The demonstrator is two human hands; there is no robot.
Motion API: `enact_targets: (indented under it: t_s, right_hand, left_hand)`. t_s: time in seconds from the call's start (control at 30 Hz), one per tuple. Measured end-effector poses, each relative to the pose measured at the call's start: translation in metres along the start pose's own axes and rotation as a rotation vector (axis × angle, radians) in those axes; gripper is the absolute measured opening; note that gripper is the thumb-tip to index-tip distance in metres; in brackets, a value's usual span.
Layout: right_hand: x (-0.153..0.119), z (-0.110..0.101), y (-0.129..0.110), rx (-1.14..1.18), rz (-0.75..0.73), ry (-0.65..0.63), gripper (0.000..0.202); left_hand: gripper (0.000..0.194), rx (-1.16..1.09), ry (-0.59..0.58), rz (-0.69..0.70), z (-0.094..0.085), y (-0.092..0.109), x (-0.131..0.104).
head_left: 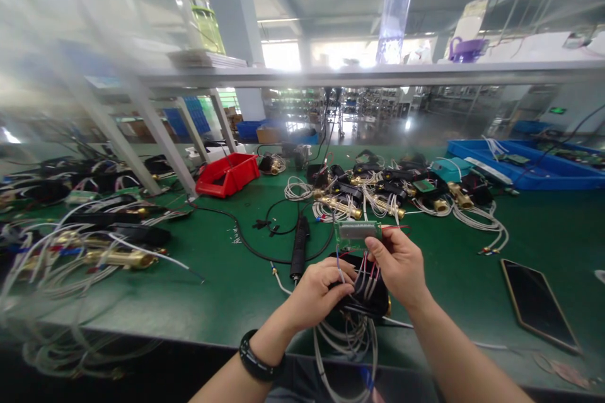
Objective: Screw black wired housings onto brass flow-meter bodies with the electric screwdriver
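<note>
Between the thumb and fingers of my right hand [401, 261] is a green circuit board [355, 235] with a grey screen-like part, raised above a black housing [378, 302]. Pink, white and purple wires run from the board down into the housing. My left hand [321, 289] is closed at the housing's left side, thumb and fingers pinching by the wires; what exactly they grip is too small to make out. Looped grey cables [347, 343] hang from the housing over the table's front edge. A black electric screwdriver [299, 245] lies just left of the housing.
Several wired black units with brass fittings [345, 206] lie across the back, with more brass-fitted units [123, 258] at left. A red bin [227, 175], a blue tray [543, 170] and a phone [539, 302] rest on the green table. A shelf [331, 77] spans above, holding bottles.
</note>
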State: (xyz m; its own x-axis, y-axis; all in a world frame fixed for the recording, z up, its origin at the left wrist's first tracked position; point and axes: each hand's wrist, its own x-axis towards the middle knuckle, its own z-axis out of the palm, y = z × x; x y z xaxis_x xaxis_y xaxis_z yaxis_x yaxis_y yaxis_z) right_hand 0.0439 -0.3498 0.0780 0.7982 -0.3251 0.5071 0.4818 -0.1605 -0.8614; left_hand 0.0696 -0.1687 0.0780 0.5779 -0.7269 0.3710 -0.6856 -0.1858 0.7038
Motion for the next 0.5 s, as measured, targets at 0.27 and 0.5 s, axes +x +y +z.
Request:
enact_targets:
  t_s: [0.27,0.5]
  right_hand:
    - [-0.001,-0.001,0.002,0.018,0.073,0.006,0.021]
    - [0.02,0.0,0.031,0.206,0.351,0.013,0.029]
  left_hand:
    - [0.003,0.121,0.019,0.023,0.004,-0.003,0.0]
    - [0.038,0.218,0.28,-0.108,0.023,-0.022,-0.015]
